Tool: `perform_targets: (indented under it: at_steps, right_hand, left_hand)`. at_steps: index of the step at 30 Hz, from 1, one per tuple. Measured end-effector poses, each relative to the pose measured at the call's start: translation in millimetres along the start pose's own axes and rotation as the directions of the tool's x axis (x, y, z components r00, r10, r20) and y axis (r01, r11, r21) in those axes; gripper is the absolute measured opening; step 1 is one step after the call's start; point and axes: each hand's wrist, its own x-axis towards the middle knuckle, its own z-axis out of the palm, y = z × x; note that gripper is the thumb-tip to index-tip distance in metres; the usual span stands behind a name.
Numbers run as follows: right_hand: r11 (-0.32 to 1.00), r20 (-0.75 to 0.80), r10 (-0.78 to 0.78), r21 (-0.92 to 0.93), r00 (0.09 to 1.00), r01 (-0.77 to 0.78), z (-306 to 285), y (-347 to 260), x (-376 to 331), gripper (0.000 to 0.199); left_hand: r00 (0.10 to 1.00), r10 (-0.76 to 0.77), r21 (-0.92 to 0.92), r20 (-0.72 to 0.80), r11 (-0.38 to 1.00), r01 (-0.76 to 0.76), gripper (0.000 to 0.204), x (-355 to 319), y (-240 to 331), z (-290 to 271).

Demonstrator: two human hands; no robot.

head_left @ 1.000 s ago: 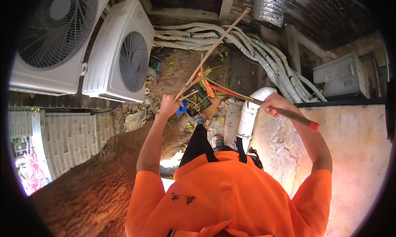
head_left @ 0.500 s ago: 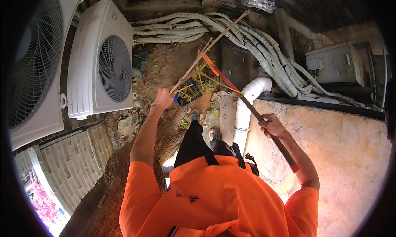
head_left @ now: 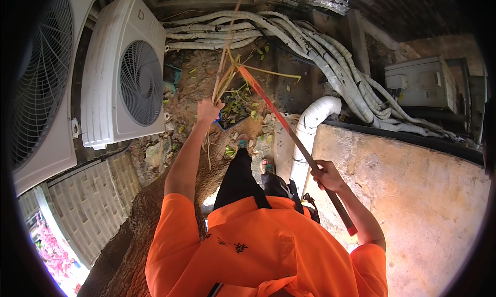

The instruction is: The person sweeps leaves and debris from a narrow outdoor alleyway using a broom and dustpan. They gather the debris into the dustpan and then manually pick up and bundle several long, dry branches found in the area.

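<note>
Two hands up, both loaded. Left hand [head_left: 209, 111] has its fingers wrapped shut around a long thin stick [head_left: 227, 49], which runs up past the top edge of frame; loose yellow-green stalks [head_left: 222, 85] bunch against it just above the fist. Right hand [head_left: 326, 176] has its fingers closed tight on a long pole [head_left: 289, 129], red at both ends, running diagonally from its lower tip [head_left: 351, 230] near the right elbow up to the stalks, where it meets the stick. Dark tray [head_left: 235, 108] of leaves sits on the dirt ground just beside the left hand.

Room is tight: air-conditioner unit [head_left: 121, 74] close on the left, bundle of wrapped pipes [head_left: 320, 59] overhead and right, white drain pipe [head_left: 310, 136] just behind the pole, concrete wall [head_left: 413, 204] at the right. Open ground only in the narrow strip between unit and wall.
</note>
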Motion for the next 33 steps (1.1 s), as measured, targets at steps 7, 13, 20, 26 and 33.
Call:
perform_targets:
  at_steps: [7, 13, 20, 26, 33]
  right_hand:
    - [0.483, 0.064, -0.231, -0.859, 0.971, 0.171, 23, -5, 120, 0.026]
    - [0.783, 0.268, 0.115, -0.616, 0.957, 0.078, 62, 20, 70, 0.022]
    - [0.974, 0.316, 0.135, -0.219, 0.939, -0.066, 7, 24, 4, 0.042]
    - [0.981, 0.231, 0.121, -0.179, 0.966, -0.080, 15, 16, -8, 0.039]
    - [0.963, 0.134, 0.164, 0.195, 0.977, -0.189, 5, -1, -57, 0.024]
  left_hand:
    - [0.974, -0.225, -0.077, -0.036, 0.972, 0.222, 0.012, -4, 28, -1]
    - [0.945, -0.284, -0.073, -0.161, 0.959, 0.275, 0.021, 10, 13, 10]
    - [0.956, -0.243, -0.143, -0.166, 0.965, 0.220, 0.028, 14, -3, 9]
    - [0.977, -0.154, -0.042, -0.149, 0.988, 0.149, 0.021, 10, -10, 12]
    - [0.991, -0.060, 0.187, -0.118, 0.979, 0.081, 0.023, 12, -17, -14]
